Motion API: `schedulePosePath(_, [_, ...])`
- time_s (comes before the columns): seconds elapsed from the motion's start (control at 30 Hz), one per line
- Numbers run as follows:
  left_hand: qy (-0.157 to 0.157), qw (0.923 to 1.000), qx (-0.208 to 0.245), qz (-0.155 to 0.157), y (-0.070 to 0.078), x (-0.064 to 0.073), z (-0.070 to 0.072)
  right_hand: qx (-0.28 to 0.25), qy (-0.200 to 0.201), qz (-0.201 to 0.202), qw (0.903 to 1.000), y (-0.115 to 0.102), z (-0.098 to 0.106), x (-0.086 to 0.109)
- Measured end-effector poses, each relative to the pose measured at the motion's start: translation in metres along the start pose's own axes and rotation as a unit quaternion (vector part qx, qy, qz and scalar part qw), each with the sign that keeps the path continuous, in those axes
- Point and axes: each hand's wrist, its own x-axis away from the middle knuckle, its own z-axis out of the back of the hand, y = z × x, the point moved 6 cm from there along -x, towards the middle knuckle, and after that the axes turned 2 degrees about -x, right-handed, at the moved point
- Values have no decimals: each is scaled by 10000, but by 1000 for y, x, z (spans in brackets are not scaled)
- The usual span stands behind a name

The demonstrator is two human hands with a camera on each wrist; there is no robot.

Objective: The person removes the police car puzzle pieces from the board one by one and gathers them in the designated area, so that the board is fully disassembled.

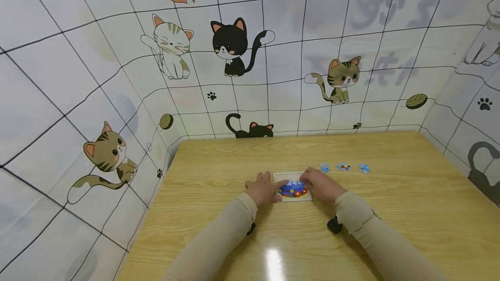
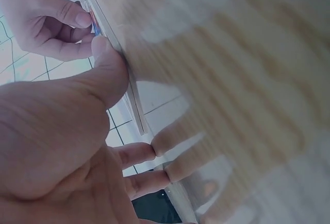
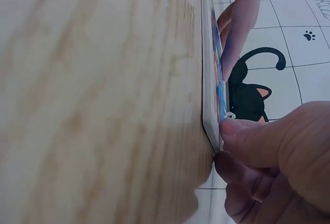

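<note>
A small jigsaw board [image 1: 287,199] with a pale frame and a blue vehicle picture [image 1: 291,190] lies on the table between both hands. My left hand [image 1: 262,189] spreads its fingers at the board's left side. Its index finger reaches onto the picture and its thumb rests at the near edge. My right hand [image 1: 321,184] is at the board's upper right, thumb and curled fingers pinching a puzzle piece at the picture's edge; the fingers mostly hide the piece. In the right wrist view, the right thumb [image 3: 234,127] meets the light-blue part of the puzzle.
Three loose puzzle pieces lie in a row behind the right hand: a blue one [image 1: 324,168], a multicoloured one [image 1: 343,167] and another blue one [image 1: 364,168]. The wooden table [image 1: 218,164] meets a cat-patterned cloth wall [image 1: 287,99] at the back.
</note>
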Motion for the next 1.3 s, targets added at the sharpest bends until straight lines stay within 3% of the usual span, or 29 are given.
schedulePosePath(0.6, [76, 9998, 150, -59, -1, -2, -4, -178, -32, 44, 9998, 2, 2, 1])
schedulePosePath(0.87, [116, 9999, 55, -63, -1, -3, -5, -194, -197, 416, 9988, 6, 4, -2])
schedulePosePath(1.0, [103, 9999, 29, -90, 0, -1, -3, -303, -287, 420, 9982, 10, 4, -4])
schedulePosePath(1.3, [120, 9999, -18, -57, 0, 2, -1, -485, 5, 223, 9986, 11, -3, -13])
